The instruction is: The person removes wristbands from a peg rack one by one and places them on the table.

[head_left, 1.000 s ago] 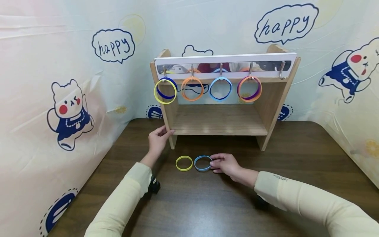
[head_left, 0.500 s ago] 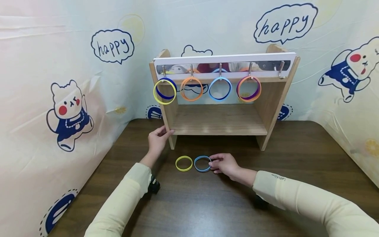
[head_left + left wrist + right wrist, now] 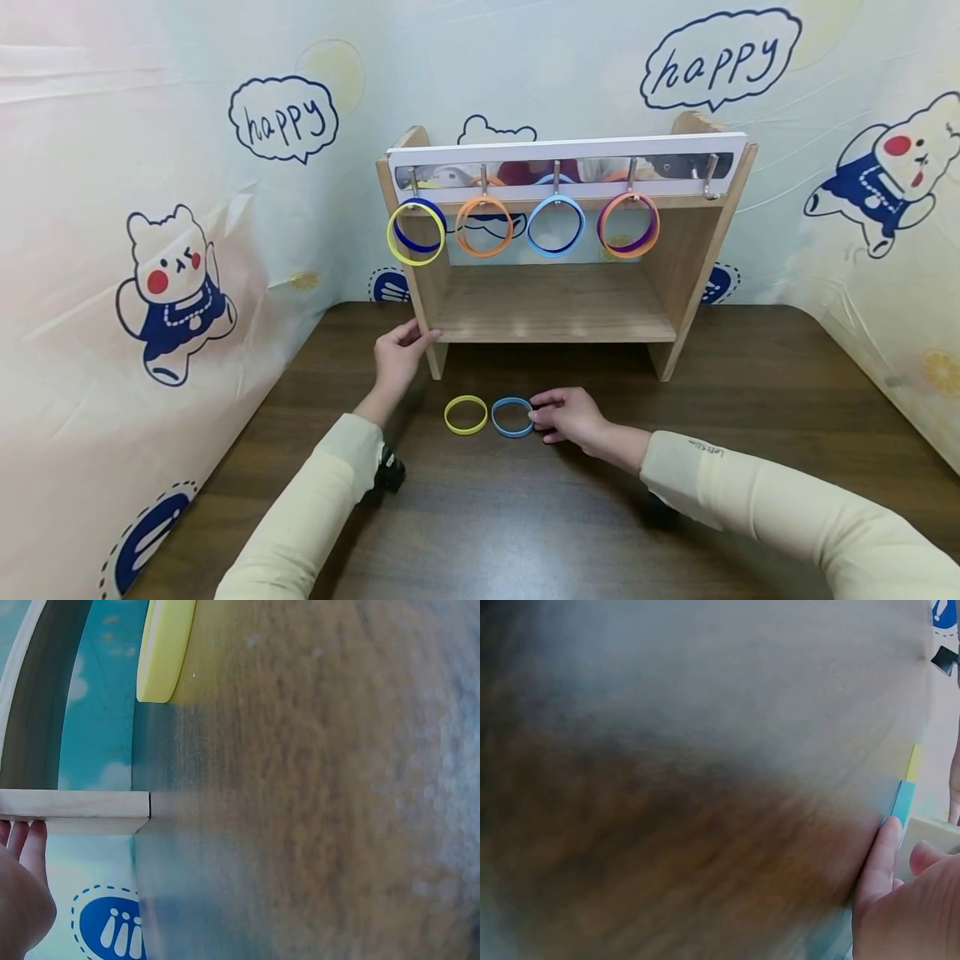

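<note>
In the head view my left hand grips the lower front edge of the left side panel of a wooden shelf. The left wrist view shows its fingers against the wood. My right hand touches the right edge of a light blue wristband, which lies flat on the table. In the right wrist view one fairly straight finger lies along the blue wristband. A yellow wristband lies just left of the blue one.
Metal hooks along the shelf's white front rail hold wristbands: yellow with dark blue, orange, light blue, and orange with purple. The rightmost hook is bare. A brown table supports everything, with printed cloth behind.
My right hand has shifted very slightly left, with its fingertips staying at the blue wristband's right edge. My left hand keeps its grip on the shelf.
</note>
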A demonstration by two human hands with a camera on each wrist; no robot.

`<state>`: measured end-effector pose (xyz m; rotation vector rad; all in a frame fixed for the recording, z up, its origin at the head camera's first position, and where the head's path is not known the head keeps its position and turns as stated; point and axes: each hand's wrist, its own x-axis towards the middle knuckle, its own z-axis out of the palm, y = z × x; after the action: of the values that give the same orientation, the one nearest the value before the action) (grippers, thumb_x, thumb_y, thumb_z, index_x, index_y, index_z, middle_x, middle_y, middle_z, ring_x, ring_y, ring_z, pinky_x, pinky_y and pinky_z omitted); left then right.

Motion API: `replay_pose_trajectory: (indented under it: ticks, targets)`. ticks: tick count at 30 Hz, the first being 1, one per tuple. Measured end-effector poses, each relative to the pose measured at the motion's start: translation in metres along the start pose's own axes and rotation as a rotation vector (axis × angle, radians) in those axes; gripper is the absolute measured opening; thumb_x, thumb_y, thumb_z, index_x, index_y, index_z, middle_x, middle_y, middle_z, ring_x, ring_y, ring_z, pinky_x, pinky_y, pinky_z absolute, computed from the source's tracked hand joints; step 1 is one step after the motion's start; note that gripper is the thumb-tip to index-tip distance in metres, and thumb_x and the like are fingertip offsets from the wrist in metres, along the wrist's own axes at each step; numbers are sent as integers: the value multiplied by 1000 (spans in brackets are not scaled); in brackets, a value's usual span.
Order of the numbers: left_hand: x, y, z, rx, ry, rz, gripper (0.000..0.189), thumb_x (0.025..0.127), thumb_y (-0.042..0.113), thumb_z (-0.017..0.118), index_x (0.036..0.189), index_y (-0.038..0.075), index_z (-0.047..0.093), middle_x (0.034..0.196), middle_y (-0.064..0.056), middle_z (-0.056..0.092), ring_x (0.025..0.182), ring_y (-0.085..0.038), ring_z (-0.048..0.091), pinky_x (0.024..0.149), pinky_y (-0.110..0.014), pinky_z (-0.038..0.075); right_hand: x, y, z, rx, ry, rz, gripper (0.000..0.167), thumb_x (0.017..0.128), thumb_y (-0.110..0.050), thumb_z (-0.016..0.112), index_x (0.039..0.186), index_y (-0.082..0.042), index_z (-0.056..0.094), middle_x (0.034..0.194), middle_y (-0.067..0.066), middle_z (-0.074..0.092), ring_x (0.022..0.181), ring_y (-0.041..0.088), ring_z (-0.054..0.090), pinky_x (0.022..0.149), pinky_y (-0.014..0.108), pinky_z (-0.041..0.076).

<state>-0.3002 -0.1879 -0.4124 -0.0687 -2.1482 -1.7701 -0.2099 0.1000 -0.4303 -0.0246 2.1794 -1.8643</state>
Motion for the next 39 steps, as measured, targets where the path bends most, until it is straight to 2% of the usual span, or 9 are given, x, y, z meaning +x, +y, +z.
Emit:
replay_pose_trajectory:
  ticks: [6,15,22,26,29,33,39]
  targets:
    - [-1,1,0,-1,6,15,50,79,32,82,121,6,69,111,-15,69,99,-23,65,86,-40,53,0,0,-1,5,-4,-4,31,89,1,67,118,9,62,92,19,70,81,22,68,62,34,57]
    - [2,-2,2,3,22,57,46,78,29,83,116,6,72,103,-15,71,92,-20,67,74,-25,54,-4,-10,-12,-2,-12,-40,35,90,0,67,122,9,59,105,22,67,90,28,67,68,37,57]
    - [1,-1,0,15,13,46,47,78,33,83,116,8,72,104,-15,71,94,-22,66,75,-27,55,-9,-22,-27,3,-15,-110,36,91,-2,67,123,10,57,112,27,63,101,38,64,76,40,56]
    - [1,-2,1,21,13,38,47,78,33,83,117,7,72,104,-15,71,94,-22,66,76,-27,55,-14,-30,-35,-2,2,-148,34,91,-3,67,122,8,59,108,23,65,103,41,63,76,40,56]
    - [1,-2,1,18,12,33,47,78,32,83,117,7,71,105,-15,71,94,-22,66,76,-27,55,-16,-38,-42,5,26,-185,32,91,-3,68,120,6,61,103,17,66,96,32,66,76,41,56]
    - [2,-1,0,23,10,30,48,78,33,83,117,7,71,106,-15,70,95,-22,66,78,-30,55,-18,-51,-51,24,61,-249,32,91,-3,67,120,7,60,103,20,65,87,19,68,77,42,56]
    - [2,-2,0,26,14,31,48,78,32,83,117,7,71,105,-14,71,95,-22,66,79,-33,55,-25,-71,-67,46,127,-332,37,94,-9,65,124,9,56,105,18,65,93,23,67,77,35,56]
